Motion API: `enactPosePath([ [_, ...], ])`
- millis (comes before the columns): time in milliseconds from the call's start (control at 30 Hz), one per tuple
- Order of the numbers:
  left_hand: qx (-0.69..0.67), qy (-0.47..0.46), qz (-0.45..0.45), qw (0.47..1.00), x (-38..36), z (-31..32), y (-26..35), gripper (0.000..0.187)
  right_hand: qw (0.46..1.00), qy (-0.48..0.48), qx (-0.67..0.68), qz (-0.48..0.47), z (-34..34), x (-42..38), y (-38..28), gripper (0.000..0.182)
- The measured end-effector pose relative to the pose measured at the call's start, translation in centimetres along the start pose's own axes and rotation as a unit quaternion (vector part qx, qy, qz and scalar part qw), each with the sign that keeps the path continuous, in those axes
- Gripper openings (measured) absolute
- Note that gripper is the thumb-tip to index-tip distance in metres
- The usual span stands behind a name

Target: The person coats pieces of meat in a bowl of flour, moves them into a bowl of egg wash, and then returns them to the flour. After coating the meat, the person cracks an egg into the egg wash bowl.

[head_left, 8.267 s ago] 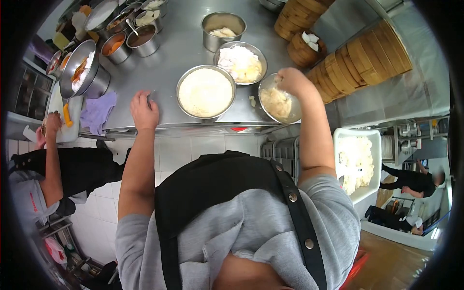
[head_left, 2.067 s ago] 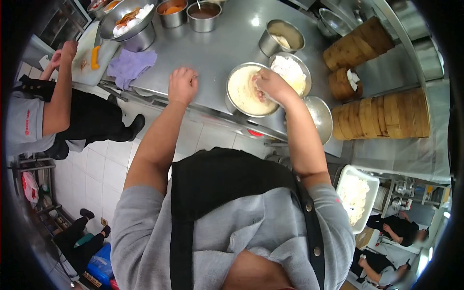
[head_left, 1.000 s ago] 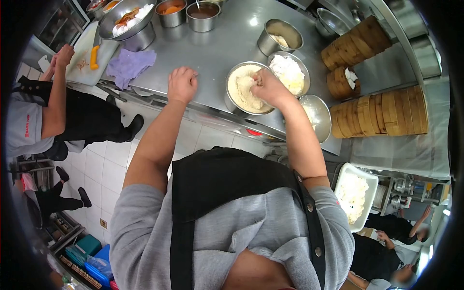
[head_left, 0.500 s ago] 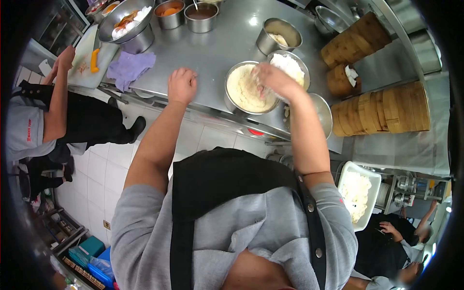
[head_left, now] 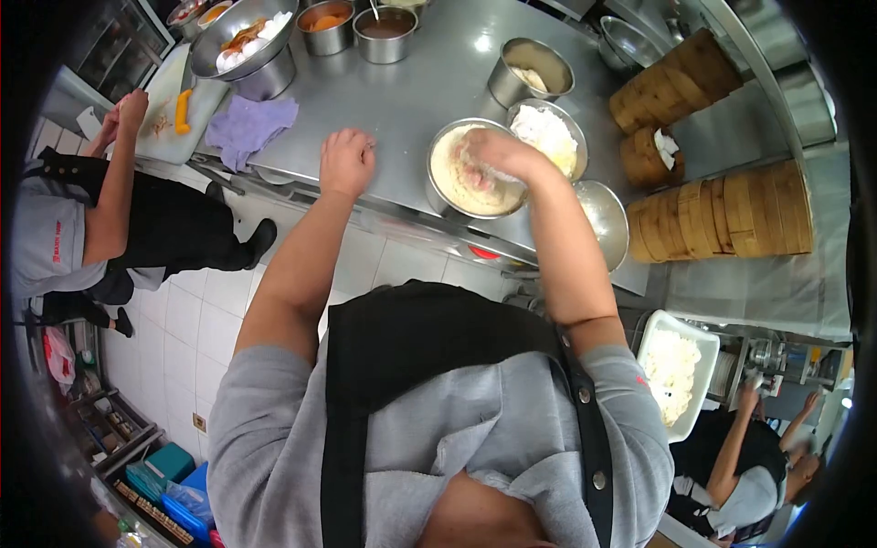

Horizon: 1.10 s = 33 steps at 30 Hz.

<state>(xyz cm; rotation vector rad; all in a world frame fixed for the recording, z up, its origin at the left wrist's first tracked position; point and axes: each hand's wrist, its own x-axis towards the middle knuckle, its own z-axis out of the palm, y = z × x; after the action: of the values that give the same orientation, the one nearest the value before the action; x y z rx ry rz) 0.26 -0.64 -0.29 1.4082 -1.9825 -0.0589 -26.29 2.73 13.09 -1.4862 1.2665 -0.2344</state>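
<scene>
My right hand (head_left: pixel 493 153) is down inside a steel pot (head_left: pixel 434 190) of pale yellow, crumbly mixture (head_left: pixel 449 166). Motion smears its fingers, and cannot tell whether they grip any of the mixture. Right beside the pot, a steel bowl (head_left: pixel 582 163) holds white and pale yellow stuff (head_left: pixel 548 132). My left hand (head_left: pixel 347 163) rests on the counter's front edge, fingers curled into a loose fist with nothing showing in it. To its left lies a crumpled purple cloth (head_left: pixel 248 128).
Behind the pot stands a deeper steel pot (head_left: pixel 504 84). An empty-looking steel bowl (head_left: pixel 605 219) sits by the bamboo steamers (head_left: pixel 722 215). A co-worker (head_left: pixel 137 210) stands at the left by a cutting board (head_left: pixel 164 142) with a yellow-handled knife (head_left: pixel 183 111). A white tub (head_left: pixel 681 365) is at right.
My right hand has moved left and lower over the mixture, uncovering more of the neighbouring bowl. My left hand stays put. Co-workers at the lower right have shifted.
</scene>
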Motion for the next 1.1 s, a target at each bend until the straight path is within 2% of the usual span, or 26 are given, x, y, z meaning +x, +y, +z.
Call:
enactPosePath([
  [33, -0.003, -0.008, -0.006, 1.0, -0.2, -0.2, 0.2, 0.01, 0.999, 0.033, 0.009, 0.0, -0.3, -0.4, -0.7, 0.02],
  [133, -0.007, -0.01, -0.012, 1.0, -0.5, -0.3, 0.4, 0.01, 0.999, 0.042, 0.025, 0.014, -0.1, 0.4, 0.3, 0.02],
  [267, 0.005, 0.009, 0.002, 1.0, -0.5, 0.0, 0.2, 0.011, 0.998, 0.017, 0.054, -0.015, -1.3, -0.2, 0.3, 0.02],
  [300, 0.003, 0.008, 0.002, 1.0, -0.6, -0.1, 0.2, 0.011, 0.991, 0.097, 0.09, 0.006, -0.9, -1.3, -1.3, 0.02],
  [400, 0.0, 0.007, 0.011, 1.0, -0.7, -0.2, 0.4, 0.01, 0.998, 0.05, 0.04, -0.004, -0.1, 0.1, 0.7, 0.02],
  [433, 0.003, 0.011, 0.022, 1.0, -0.7, -0.2, 0.3, 0.01, 0.995, 0.086, 0.046, 0.012, 0.1, 0.5, 1.0, 0.019],
  [533, 0.007, 0.016, 0.012, 1.0, -0.1, -0.1, 0.3, 0.01, 0.992, 0.074, 0.099, -0.007, 0.2, -1.8, 0.2, 0.017],
  [733, -0.001, 0.006, -0.008, 1.0, 0.1, -0.1, 0.4, 0.01, 0.998, 0.062, 0.015, -0.008, 1.7, -2.7, 0.5, 0.015],
  [867, -0.006, -0.001, -0.012, 1.0, -0.3, -0.3, 0.4, 0.01, 0.985, 0.113, 0.122, -0.037, -0.3, -4.7, -0.8, 0.019],
  [900, -0.008, 0.001, -0.011, 1.0, -0.3, -0.2, 0.4, 0.01, 0.983, 0.154, 0.099, -0.004, -0.1, -4.8, -1.2, 0.021],
  [933, -0.009, 0.003, -0.01, 1.0, -0.3, -0.2, 0.4, 0.01, 0.982, 0.189, -0.013, -0.016, 0.6, -4.6, -1.0, 0.023],
  [1000, -0.01, 0.008, -0.004, 1.0, -0.3, -0.3, 0.4, 0.01, 0.939, 0.248, -0.235, -0.041, 2.6, -3.8, -0.7, 0.03],
  [1033, -0.009, 0.012, 0.001, 1.0, -0.3, -0.4, 0.5, 0.009, 0.91, 0.249, -0.328, 0.043, 4.1, -3.3, -1.7, 0.045],
  [1100, -0.007, 0.013, 0.005, 1.0, -0.3, -0.6, 0.6, 0.009, 0.888, 0.266, -0.366, 0.086, 5.8, -3.0, -2.3, 0.05],
])
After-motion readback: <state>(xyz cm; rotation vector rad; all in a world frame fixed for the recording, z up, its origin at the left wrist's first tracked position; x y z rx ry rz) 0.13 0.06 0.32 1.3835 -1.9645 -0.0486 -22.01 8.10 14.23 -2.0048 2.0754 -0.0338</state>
